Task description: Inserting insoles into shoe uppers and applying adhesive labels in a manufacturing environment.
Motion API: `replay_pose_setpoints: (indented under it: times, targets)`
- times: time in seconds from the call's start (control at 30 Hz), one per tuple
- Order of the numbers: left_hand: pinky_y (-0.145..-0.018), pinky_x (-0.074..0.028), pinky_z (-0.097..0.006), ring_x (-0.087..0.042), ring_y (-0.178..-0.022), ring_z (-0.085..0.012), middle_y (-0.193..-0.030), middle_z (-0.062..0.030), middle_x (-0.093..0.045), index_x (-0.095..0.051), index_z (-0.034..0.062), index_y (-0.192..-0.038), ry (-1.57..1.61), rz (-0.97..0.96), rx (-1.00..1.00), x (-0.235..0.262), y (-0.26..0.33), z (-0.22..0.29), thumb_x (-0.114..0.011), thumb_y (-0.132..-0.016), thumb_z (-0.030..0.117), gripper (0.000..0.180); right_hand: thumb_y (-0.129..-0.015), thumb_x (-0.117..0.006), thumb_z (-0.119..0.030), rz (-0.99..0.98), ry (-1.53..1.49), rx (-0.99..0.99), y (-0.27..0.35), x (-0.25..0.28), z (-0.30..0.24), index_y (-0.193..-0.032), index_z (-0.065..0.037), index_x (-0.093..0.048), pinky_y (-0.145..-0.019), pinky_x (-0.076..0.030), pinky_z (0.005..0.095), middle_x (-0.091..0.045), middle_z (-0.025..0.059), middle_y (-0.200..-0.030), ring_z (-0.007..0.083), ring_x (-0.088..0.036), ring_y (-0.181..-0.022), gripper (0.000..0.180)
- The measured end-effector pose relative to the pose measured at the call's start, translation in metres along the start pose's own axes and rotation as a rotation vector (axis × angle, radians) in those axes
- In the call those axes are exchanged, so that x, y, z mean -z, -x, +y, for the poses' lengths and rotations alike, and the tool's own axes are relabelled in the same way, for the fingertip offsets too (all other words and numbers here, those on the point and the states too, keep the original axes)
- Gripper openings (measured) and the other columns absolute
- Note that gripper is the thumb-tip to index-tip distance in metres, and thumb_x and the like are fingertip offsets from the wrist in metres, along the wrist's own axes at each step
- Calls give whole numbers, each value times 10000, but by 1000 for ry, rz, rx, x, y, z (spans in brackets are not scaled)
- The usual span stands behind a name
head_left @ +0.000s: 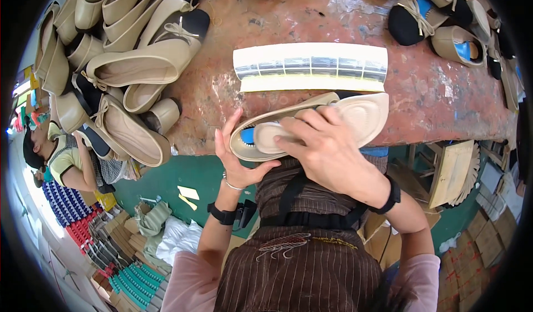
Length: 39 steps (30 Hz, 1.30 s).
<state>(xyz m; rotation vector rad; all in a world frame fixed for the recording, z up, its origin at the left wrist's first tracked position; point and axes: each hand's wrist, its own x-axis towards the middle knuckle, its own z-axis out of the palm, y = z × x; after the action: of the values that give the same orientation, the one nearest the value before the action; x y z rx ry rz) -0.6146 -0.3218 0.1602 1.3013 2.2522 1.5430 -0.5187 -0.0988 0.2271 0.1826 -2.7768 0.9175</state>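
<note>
A beige flat shoe [242,152] lies at the near edge of the table, its heel toward my left hand [239,165]. That hand curves round the heel, thumb on the near side and fingers on the far side. My right hand [327,148] grips a beige insole [363,117] across its middle, fingers bent over it. The insole's narrow end sits over the shoe's opening; its wide end covers much of the toe. A blue patch [247,136] shows inside the heel. The right hand hides the shoe's middle.
Just beyond the shoe lies a white sheet of printed labels [311,68]. Beige flats [136,68] are heaped at the left, and black-toed shoes [411,20] stand at the far right. Another person [66,156] is at the left. A wooden rack [452,173] stands below the table's right side.
</note>
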Motion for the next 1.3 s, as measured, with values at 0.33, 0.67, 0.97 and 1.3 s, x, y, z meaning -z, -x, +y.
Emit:
replay_pose_setpoints:
  times: [0.33,0.67,0.97,1.3]
  targets:
    - [-1073,-431,-531,-462,-1332,-436,-1507,-344,-315,94,202,-1581,35,2,-16,2,4,-4,-945,-671,341,1388,-679,-724,-160,-25,-171,-56,-19,-43,-12,-950,-87,-754,-858,-460,359,-625,46,-987,223,-576,-994,282]
    - [-1147,-320,-559,-430,-1365,-453,-1506,-304,-361,65,161,-1590,115,-14,11,4,11,-16,-947,-641,413,1410,-711,-695,-123,-154,-119,-83,-22,-48,-20,-1049,-3,-716,-968,-483,392,-618,118,-1108,278,-591,-1101,359]
    - [-1084,-396,-523,-484,-1316,-469,-1443,-320,-452,-531,20,-1340,88,-85,33,16,-14,-3,-633,-928,410,577,-835,-591,-96,-346,-270,80,-25,-65,-9,-1237,-2,-661,-1183,-355,383,-620,121,-1349,241,-539,-1317,419]
    - [-1045,-406,-473,-546,-1207,-409,-1341,-308,-537,-465,29,-1036,-35,126,106,-3,-5,2,-456,-956,222,209,-820,-581,-134,-203,211,-48,2,-50,-30,-946,-31,-768,-1187,-330,412,-723,127,-1157,234,-650,-1175,248]
